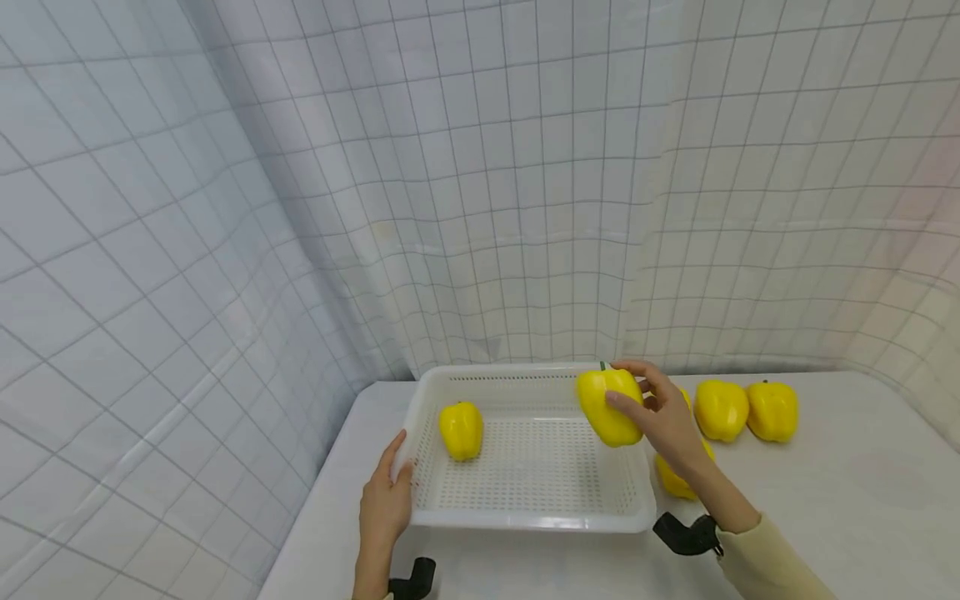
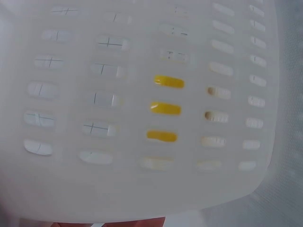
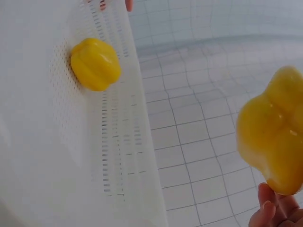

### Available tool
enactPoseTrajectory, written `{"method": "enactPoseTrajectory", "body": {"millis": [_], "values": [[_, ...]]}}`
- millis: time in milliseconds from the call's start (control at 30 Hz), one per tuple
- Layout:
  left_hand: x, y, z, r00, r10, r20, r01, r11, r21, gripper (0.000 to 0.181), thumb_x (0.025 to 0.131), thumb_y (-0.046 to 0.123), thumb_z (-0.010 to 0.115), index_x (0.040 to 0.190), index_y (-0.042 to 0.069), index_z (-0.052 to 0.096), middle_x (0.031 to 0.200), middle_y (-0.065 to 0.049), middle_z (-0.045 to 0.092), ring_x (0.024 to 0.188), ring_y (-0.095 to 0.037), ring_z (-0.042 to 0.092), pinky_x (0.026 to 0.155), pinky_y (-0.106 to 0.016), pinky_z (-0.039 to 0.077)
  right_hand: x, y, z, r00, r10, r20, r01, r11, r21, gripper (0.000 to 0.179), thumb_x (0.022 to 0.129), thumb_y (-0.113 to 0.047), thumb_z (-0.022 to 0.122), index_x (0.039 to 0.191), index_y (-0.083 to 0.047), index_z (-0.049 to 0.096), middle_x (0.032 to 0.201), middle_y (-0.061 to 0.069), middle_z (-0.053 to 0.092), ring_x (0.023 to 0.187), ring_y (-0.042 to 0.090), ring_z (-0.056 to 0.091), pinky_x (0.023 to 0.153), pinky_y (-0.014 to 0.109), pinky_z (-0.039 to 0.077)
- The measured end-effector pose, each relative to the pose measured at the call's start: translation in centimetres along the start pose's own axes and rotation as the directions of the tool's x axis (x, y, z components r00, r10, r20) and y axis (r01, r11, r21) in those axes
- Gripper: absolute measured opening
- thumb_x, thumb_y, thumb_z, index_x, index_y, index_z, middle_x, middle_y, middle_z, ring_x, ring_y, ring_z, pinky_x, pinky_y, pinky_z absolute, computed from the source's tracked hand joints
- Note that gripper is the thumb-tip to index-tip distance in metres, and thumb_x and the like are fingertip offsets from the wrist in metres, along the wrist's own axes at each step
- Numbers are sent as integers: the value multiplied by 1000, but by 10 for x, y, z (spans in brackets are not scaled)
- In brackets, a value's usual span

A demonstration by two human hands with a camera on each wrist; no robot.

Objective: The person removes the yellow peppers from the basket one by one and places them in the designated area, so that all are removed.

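My right hand (image 1: 663,417) grips a yellow bell pepper (image 1: 606,408) by its side, over the right end of a white perforated basket (image 1: 525,522). The same held pepper (image 3: 274,130) fills the right side of the right wrist view, fingertips (image 3: 267,201) at its lower edge. A second yellow pepper (image 1: 461,431) lies inside the basket near its left end. My left hand (image 1: 386,500) holds the basket's left rim, thumb and fingers at the edge. In the left wrist view the basket wall (image 2: 118,189) fills most of the picture, yellow showing through its slots.
Right of the basket, two yellow peppers (image 1: 746,411) stand side by side on the white table (image 1: 840,475). Another yellow pepper (image 1: 675,479) is partly hidden behind my right wrist, with more yellow above it. A white grid-patterned curtain (image 1: 510,208) hangs behind and to the left.
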State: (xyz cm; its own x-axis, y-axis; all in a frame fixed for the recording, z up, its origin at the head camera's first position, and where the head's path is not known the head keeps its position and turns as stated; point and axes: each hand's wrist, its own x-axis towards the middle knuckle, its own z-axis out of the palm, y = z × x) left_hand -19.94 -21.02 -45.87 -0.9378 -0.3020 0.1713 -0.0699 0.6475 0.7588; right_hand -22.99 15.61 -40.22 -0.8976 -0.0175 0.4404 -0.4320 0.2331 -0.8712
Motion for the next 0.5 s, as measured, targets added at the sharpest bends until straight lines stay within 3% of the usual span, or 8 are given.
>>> {"method": "enactPoseTrajectory", "body": {"millis": [233,367,500], "values": [[-1,0,1,1000,7,-10,-7,1000,-3,48,97,15,45,145,16,41,133,-25,49,98,-37,57,73,-53,44,-6,57,-16,983,-147,-108,167,964,208,42,89,-8,63,130,-10,54,118,10,55,87,19,47,66,22,38],[-1,1,1,1000,7,-13,-7,1000,-12,48,97,14,45,145,16,41,133,-25,49,99,-38,57,74,-53,44,-15,57,-24,982,-116,-150,142,974,178,40,91,-8,61,131,-9,53,121,9,53,89,18,48,69,19,43],[0,2,0,1000,8,-18,-8,1000,-17,47,97,14,46,145,16,41,134,-25,49,103,-39,56,77,-55,43,-25,41,-32,978,-54,-199,80,989,122,40,92,-12,61,131,-6,52,123,10,52,92,20,48,72,17,44]]}}
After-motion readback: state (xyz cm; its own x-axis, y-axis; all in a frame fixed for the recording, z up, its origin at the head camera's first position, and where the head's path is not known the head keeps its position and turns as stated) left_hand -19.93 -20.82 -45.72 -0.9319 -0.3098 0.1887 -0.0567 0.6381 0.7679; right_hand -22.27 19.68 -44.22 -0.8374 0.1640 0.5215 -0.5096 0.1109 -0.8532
